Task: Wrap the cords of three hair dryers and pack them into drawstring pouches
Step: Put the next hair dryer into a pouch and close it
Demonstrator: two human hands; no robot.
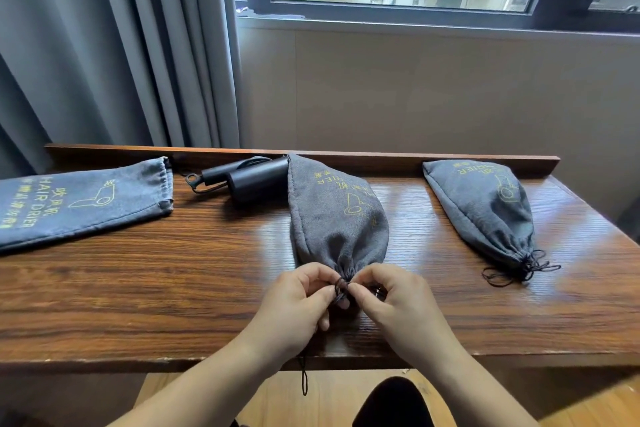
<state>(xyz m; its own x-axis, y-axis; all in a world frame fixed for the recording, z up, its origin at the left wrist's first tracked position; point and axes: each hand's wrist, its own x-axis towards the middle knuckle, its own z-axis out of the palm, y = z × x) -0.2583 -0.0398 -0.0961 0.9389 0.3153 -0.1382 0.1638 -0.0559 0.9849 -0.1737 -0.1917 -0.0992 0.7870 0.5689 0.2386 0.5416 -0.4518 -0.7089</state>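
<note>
Surface (173, 288) of dark wood carried every task item, and positions below are given relative to the middle pouch (337, 215). Flat pouch (83, 199), seemingly unfilled, lay well to the left of it, mouth turned toward it. Tied pouch (485, 208) lay well to the right, bulging, its neck gathered and its cord ends loose on the wood. Middle pouch itself lay with its long axis running from the far rail toward the person, closed seam end away, gathered neck nearest the hands. Hair dryer (256, 180), black and unbagged, rested just behind and left of the middle pouch, touching or nearly touching its far corner; its cord appeared bundled at the handle, though detail there was too dark to confirm.

Left hand (301, 302) and right hand (391, 298) met directly at the neck of the middle pouch, on its near side, neither clearly nearer. Fingers of both were curled and pinching the drawstring (341, 286), which formed a small loop between them. A loose tail of the same string hung over the near edge of the surface.

Judgement: a knot was being formed, so the coming pull should run across the pouch axis, hands drawing apart.

Knot state was obscured by the fingertips. Pouch contents were not visible. A dark object under the right hand could not be identified.
</note>
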